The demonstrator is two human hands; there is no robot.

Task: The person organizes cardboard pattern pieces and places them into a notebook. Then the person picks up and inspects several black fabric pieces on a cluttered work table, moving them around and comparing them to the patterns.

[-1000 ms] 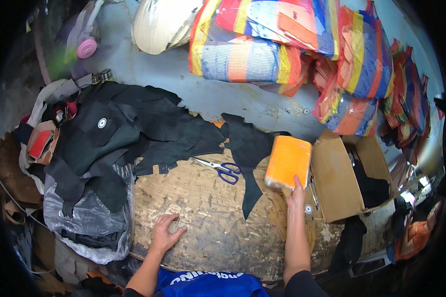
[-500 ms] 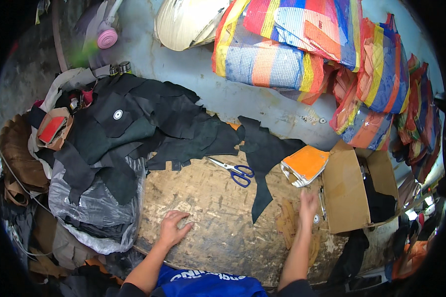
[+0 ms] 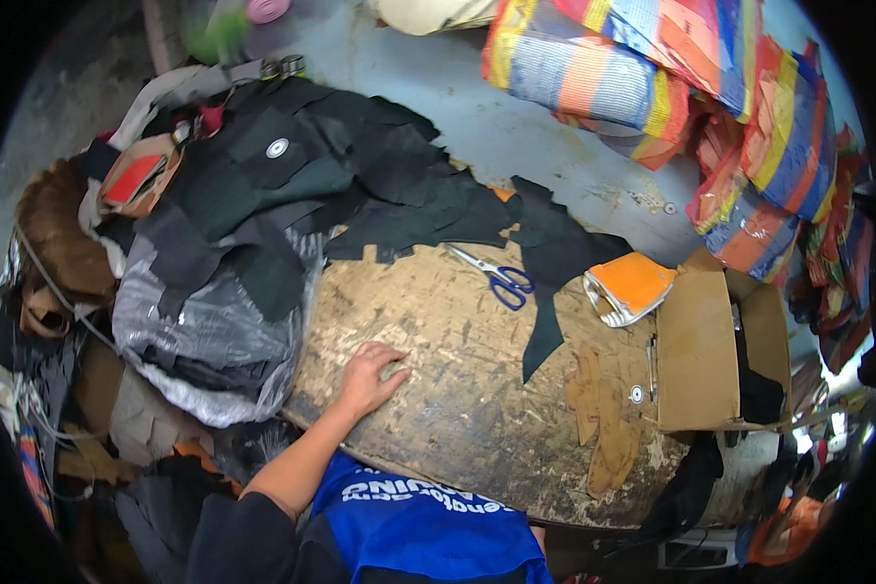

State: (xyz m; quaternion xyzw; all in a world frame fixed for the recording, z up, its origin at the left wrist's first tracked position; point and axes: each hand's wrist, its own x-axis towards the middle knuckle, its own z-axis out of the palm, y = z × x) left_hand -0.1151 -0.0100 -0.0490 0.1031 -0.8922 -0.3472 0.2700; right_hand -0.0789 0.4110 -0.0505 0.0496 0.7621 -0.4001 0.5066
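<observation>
My left hand (image 3: 372,378) rests on the worn wooden table (image 3: 428,419) near its front left edge, thumb apart from the fingers and nothing in it. My right hand is out of view. Farther back lie scissors (image 3: 506,286) with blue handles, their blades part open. Right beside them a black leather piece (image 3: 543,302) tapers to a point toward me. An orange and white folded cloth-like bundle (image 3: 633,282) sits to its right. Flat brown pattern pieces (image 3: 608,428) lie on the right part of the table, next to a small white disc (image 3: 637,393) and a slim pen-like tool (image 3: 652,368).
Black leather sheets (image 3: 360,146) pile up at the back left, beside a plastic bag (image 3: 214,360) with dark material. An open cardboard box (image 3: 696,360) stands at the right edge. Striped mesh bags (image 3: 594,88) hang along the wall.
My right hand, earlier over the table near the brown pattern pieces, has gone out of view. The whole view has shifted, while my left hand stays on the table.
</observation>
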